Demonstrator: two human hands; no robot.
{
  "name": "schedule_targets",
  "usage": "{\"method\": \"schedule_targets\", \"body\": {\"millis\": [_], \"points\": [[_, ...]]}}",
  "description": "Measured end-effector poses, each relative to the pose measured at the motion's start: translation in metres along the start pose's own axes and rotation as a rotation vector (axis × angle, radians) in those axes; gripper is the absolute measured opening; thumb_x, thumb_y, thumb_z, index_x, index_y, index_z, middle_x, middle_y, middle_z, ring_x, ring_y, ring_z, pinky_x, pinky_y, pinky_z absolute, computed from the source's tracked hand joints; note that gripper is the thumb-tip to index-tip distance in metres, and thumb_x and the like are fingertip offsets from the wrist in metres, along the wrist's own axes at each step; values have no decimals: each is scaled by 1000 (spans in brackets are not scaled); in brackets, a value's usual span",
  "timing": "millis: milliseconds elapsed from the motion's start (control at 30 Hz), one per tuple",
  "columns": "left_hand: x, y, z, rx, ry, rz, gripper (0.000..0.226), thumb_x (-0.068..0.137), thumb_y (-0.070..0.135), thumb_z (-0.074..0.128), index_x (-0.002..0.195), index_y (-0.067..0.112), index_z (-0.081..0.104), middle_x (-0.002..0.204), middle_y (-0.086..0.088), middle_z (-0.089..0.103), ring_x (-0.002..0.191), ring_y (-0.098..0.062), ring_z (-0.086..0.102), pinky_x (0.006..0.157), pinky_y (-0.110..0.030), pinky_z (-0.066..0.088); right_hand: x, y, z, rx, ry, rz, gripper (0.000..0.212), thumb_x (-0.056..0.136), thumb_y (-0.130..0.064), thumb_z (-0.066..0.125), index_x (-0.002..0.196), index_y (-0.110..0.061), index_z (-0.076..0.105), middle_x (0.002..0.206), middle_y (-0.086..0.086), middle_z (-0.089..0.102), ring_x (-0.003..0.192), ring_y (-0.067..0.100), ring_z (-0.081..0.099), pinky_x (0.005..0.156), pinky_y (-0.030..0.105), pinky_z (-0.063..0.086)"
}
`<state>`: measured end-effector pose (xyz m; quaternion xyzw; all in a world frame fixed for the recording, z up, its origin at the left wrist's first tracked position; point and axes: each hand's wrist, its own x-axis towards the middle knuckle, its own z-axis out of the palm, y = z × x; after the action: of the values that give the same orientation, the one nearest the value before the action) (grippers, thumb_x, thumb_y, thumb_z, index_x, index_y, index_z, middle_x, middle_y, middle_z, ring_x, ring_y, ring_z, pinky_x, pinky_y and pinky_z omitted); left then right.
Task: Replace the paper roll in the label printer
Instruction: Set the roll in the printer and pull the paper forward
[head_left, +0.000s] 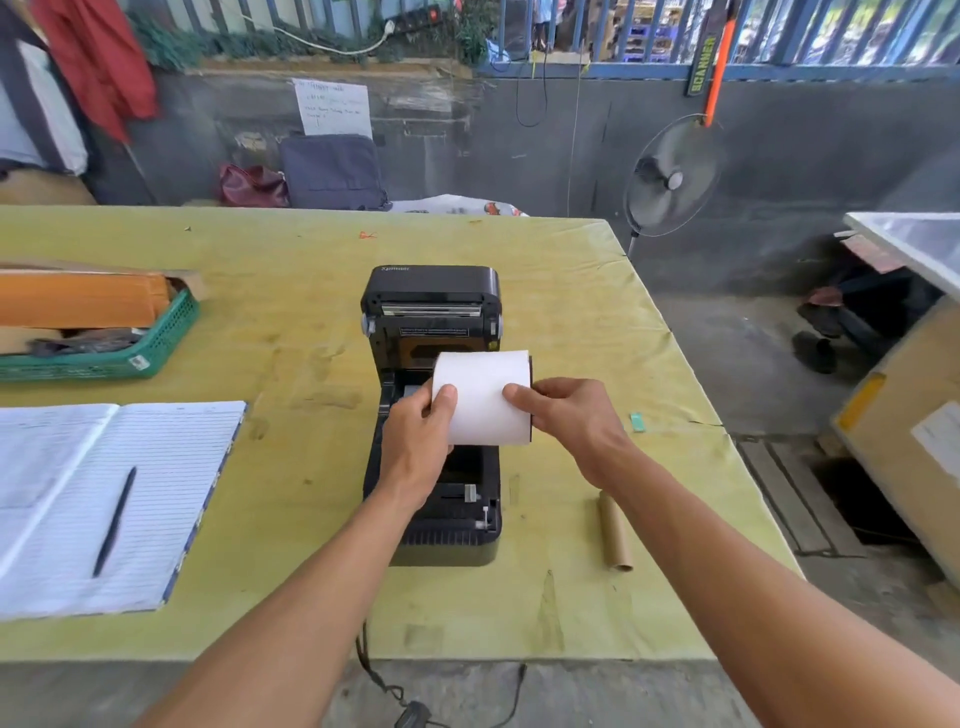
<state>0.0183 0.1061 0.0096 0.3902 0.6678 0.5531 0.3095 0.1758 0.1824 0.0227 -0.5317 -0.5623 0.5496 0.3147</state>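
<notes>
A black label printer (441, 514) stands in the middle of the yellow-green table (311, 353), its lid (431, 296) swung open toward the far side. Above the printer's open bay I hold a full white paper roll (480, 397) lying sideways. My left hand (418, 441) grips its left end, thumb on top. My right hand (566, 421) grips its right end, where a dark holder edge shows. An empty brown cardboard core (614, 532) lies on the table to the right of the printer.
An open lined notebook (98, 499) with a black pen (114, 522) lies at the left. A green basket (130, 348) with cardboard sits at the far left. A small green tab (637, 422) lies right of the printer. The printer's cable (384, 680) hangs off the near edge. A fan (670, 179) stands beyond the table.
</notes>
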Motion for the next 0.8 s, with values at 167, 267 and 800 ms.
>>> {"method": "schedule_targets", "body": {"millis": [167, 267, 800], "points": [[9, -11, -22, 44, -1, -49, 22, 95, 38, 49, 93, 25, 66, 95, -3, 65, 94, -26, 63, 83, -57, 56, 5, 4, 24, 31, -24, -7, 83, 64, -47, 88, 126, 0, 62, 113, 7, 72, 102, 21, 69, 99, 41, 53], [20, -20, -28, 46, 2, -68, 24, 100, 32, 47, 103, 20, 67, 96, -1, 66, 95, -23, 63, 82, -50, 55, 13, 7, 37, 24, -32, -15, 73, 70, -42, 87, 126, -1, 63, 113, 6, 72, 99, 19, 69, 96, 36, 54], [57, -62, -45, 169, -70, -72, 22, 99, 22, 53, 92, 11, 70, 100, -6, 66, 85, -15, 59, 66, -24, 43, 44, 23, 67, -16, -36, 15, 61, 75, -27, 86, 129, -8, 64, 121, -1, 68, 99, 14, 66, 75, 17, 51]]}}
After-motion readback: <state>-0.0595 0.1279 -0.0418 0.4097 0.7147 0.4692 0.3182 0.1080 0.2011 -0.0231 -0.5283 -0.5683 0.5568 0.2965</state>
